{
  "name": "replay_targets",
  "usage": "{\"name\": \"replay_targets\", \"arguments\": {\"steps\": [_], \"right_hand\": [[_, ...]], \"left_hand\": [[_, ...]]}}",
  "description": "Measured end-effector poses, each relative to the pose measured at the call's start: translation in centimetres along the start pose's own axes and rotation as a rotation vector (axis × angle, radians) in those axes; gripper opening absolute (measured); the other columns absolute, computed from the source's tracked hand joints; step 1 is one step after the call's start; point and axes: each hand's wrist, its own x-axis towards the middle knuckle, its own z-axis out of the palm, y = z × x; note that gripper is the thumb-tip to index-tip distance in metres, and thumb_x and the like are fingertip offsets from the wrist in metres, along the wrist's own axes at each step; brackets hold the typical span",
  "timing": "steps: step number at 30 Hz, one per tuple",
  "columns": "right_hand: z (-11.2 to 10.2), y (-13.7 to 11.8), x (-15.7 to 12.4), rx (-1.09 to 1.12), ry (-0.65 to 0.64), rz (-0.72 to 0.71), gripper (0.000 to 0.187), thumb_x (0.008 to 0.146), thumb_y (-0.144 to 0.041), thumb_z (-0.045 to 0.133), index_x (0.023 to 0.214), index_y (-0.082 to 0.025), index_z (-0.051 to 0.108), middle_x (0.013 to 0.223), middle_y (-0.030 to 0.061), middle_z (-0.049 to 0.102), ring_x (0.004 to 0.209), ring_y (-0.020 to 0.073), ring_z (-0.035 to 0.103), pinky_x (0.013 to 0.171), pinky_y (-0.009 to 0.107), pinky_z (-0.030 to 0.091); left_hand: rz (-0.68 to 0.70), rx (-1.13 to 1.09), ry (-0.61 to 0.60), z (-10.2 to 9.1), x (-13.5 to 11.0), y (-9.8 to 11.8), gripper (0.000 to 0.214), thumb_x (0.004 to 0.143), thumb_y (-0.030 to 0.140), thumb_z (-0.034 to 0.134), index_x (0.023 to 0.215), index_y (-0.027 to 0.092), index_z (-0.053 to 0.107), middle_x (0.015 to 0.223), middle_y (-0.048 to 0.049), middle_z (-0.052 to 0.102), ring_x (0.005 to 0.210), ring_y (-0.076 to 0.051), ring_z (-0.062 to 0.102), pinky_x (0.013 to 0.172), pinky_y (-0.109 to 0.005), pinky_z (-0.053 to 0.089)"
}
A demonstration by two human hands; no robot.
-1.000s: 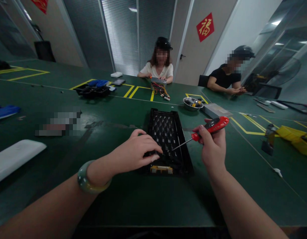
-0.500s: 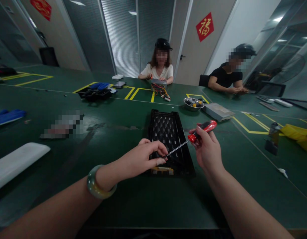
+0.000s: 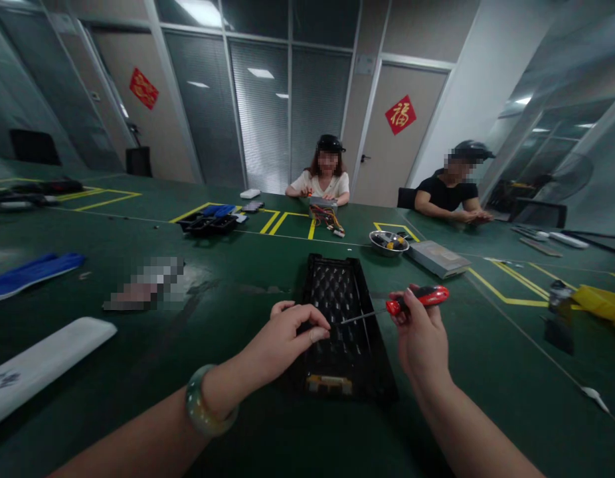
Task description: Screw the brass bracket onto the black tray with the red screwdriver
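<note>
My right hand (image 3: 422,338) is shut on a red-and-black screwdriver (image 3: 420,297), its thin steel shaft pointing left over a black lattice-patterned panel (image 3: 340,312). The tip hangs just right of the fingertips of my left hand (image 3: 292,335). That hand is curled above the panel's left edge, and I cannot tell whether its fingers pinch anything small. A jade bangle (image 3: 210,401) circles my left wrist. A gold-coloured connector strip (image 3: 330,384) lies at the panel's near end.
A steel bowl (image 3: 388,243), a grey flat box (image 3: 439,259), a wire bundle (image 3: 326,219) and a black tray (image 3: 208,224) stand on the green table (image 3: 248,425). A white pad (image 3: 43,368) lies left. Two co-workers (image 3: 320,179) sit across the table.
The view has tilted upward, so everything sits lower in the frame. The screwdriver tip has drawn back slightly from my left fingers, and its handle now lies flatter.
</note>
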Motion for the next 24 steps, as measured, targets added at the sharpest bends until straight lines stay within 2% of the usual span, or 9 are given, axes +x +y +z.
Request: {"name": "replay_targets", "arguments": {"steps": [4, 6, 11, 15, 21, 24], "right_hand": [[-0.6, 2.0, 0.7, 0.106, 0.106, 0.186, 0.034, 0.065, -0.027, 0.082, 0.087, -0.021, 0.057, 0.075, -0.0016, 0.068, 0.06, 0.0107, 0.06, 0.049, 0.019, 0.046], [-1.0, 2.8, 1.0, 0.122, 0.112, 0.237, 0.031, 0.065, -0.027, 0.081, 0.082, -0.02, 0.056, 0.073, -0.0012, 0.067, 0.058, 0.0107, 0.06, 0.047, 0.019, 0.047], [-1.7, 3.7, 1.5, 0.145, 0.028, 0.3, 0.027, 0.069, -0.033, 0.08, 0.079, -0.022, 0.058, 0.07, -0.0017, 0.067, 0.056, 0.0143, 0.062, 0.048, 0.025, 0.053], [-1.3, 4.1, 1.6, 0.253, -0.015, 0.42, 0.026, 0.07, -0.032, 0.082, 0.082, -0.021, 0.062, 0.076, -0.0016, 0.068, 0.061, 0.0119, 0.063, 0.055, 0.022, 0.056], [-1.7, 4.5, 2.2, 0.342, -0.075, 0.415, 0.022, 0.073, -0.031, 0.082, 0.079, -0.022, 0.063, 0.077, -0.0031, 0.067, 0.057, 0.0082, 0.059, 0.056, 0.018, 0.056], [-2.4, 4.3, 2.9, 0.306, -0.054, 0.382, 0.02, 0.075, -0.031, 0.08, 0.074, -0.02, 0.063, 0.071, -0.0022, 0.067, 0.055, 0.0081, 0.059, 0.053, 0.018, 0.054]], "left_hand": [[-0.161, -0.366, 0.05, 0.6, 0.5, -0.7, 0.021, 0.091, 0.038, 0.056, 0.102, 0.02, 0.061, 0.098, -0.0035, 0.072, 0.097, -0.02, 0.065, 0.095, -0.038, 0.043], [-0.211, -0.496, 0.062, 1.0, 0.7, -1.0, 0.021, 0.09, 0.036, 0.057, 0.102, 0.018, 0.061, 0.098, -0.004, 0.072, 0.097, -0.02, 0.065, 0.093, -0.035, 0.045], [-0.214, -0.644, 0.06, 1.8, 0.9, -1.2, 0.021, 0.088, 0.037, 0.063, 0.099, 0.019, 0.062, 0.097, -0.0028, 0.072, 0.098, -0.019, 0.065, 0.093, -0.033, 0.045], [-0.217, -0.722, 0.105, 1.4, 1.1, -1.3, 0.02, 0.087, 0.037, 0.064, 0.096, 0.019, 0.062, 0.096, -0.0022, 0.071, 0.097, -0.018, 0.064, 0.093, -0.031, 0.045], [-0.259, -0.821, 0.192, 0.9, 1.3, -2.1, 0.026, 0.085, 0.043, 0.067, 0.095, 0.019, 0.064, 0.097, -0.0024, 0.071, 0.094, -0.018, 0.064, 0.088, -0.03, 0.046], [-0.277, -0.892, 0.241, 0.7, 1.5, -3.0, 0.031, 0.081, 0.043, 0.07, 0.099, 0.018, 0.063, 0.098, -0.0039, 0.071, 0.093, -0.018, 0.064, 0.087, -0.029, 0.046]]}}
